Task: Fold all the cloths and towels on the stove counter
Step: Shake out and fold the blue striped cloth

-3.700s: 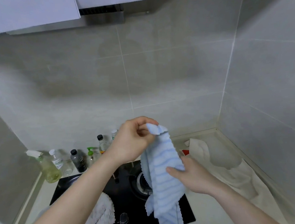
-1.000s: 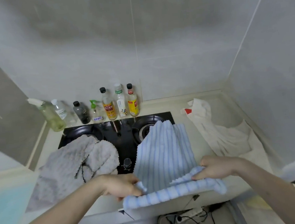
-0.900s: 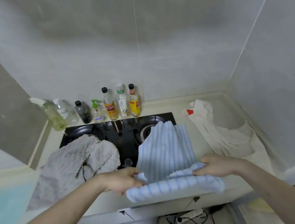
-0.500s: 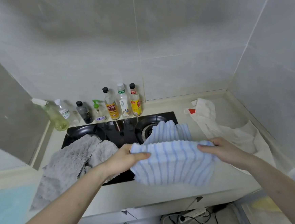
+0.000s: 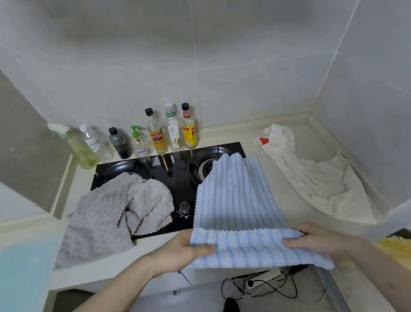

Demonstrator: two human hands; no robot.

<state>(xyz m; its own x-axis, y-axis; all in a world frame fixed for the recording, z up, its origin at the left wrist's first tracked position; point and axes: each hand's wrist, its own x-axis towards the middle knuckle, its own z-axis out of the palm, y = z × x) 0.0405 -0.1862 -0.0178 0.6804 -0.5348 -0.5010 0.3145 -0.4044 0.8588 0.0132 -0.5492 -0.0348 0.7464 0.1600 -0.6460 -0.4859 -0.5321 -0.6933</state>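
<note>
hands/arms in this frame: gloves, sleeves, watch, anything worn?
Nothing worn shows. Left hand and right hand are bare: no gloves, rings or markings visible. Both forearms are uncovered to the frame edge, with no sleeve, watch or band in view.

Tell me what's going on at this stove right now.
A person is folding a blue striped towel spread over the right side of the gas stove. The left hand and right hand pinch its near edge. A grey towel on the left and a white cloth on the right lie crumpled, not yet folded.
</note>
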